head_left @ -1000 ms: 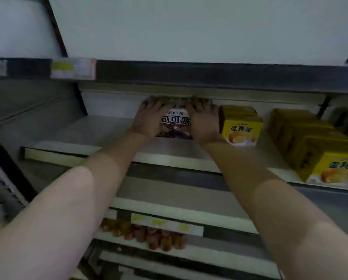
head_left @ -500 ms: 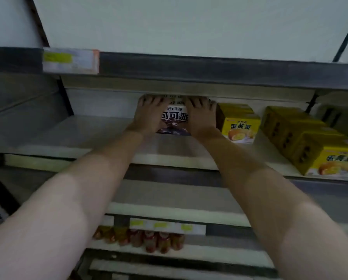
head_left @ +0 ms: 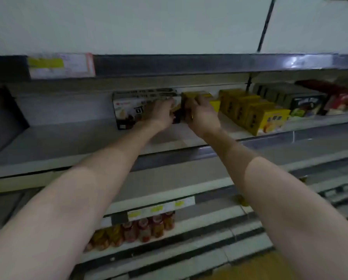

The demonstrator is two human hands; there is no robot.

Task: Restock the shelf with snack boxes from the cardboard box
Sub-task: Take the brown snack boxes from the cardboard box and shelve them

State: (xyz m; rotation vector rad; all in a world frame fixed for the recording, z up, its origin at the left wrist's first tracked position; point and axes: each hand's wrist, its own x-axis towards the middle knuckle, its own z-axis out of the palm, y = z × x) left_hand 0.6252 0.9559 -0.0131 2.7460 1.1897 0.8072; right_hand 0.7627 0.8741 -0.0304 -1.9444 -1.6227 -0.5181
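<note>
Left hand (head_left: 161, 114): fingers rest on dark printed cardboard snack box (head_left: 132, 110), centre frame.
Right hand (head_left: 199, 116): grips yellow cardboard snack box (head_left: 214, 102).
Risk: crowding could tip yellow box off grey metal shelf (head_left: 68, 142).

Black-and-white snack box (head_left: 128, 110); yellow boxes (head_left: 256, 116); red-capped bottles (head_left: 149, 227).

Both hands came off the front of the dark snack box (head_left: 128, 110). The left hand (head_left: 161, 114) slid to its right end, while the right hand (head_left: 201, 116) moved onto the yellow box (head_left: 197, 98) beside it.
</note>
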